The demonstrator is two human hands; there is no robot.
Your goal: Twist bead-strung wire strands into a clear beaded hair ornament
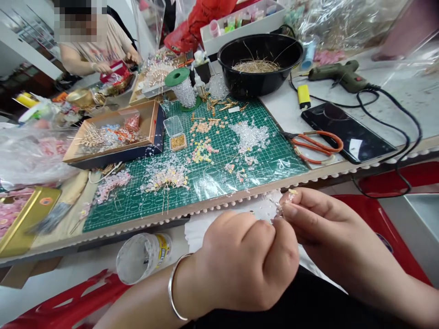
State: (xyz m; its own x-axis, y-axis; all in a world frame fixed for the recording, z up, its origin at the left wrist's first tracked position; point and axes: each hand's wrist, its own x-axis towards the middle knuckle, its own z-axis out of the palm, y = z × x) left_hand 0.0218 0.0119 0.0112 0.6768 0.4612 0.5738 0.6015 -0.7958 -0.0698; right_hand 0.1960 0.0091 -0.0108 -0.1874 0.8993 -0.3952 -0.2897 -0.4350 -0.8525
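Note:
My right hand (329, 233) pinches a small beaded wire sprig (278, 208) with clear and yellow beads, just off the table's front edge. Close against it, my left hand (247, 260), with a silver bangle on the wrist, is closed in a fist. Its fingertips face away, so what they grip is hidden. On the green cutting mat (212, 176) lie a beaded hair comb (167, 178) with wire prongs, a heap of clear beads (252, 137), yellow and pink flower beads (203, 151), and peach ones (206, 125). A pink beaded piece (113, 185) rests at the mat's left end.
Orange-handled pliers (318, 146), a phone (343, 130) and a corded glue gun (343, 75) lie to the right. Behind stand a black bowl (236, 82) and a bead spool (183, 89). A box of beadwork (115, 153) sits left. Another person works at the far left.

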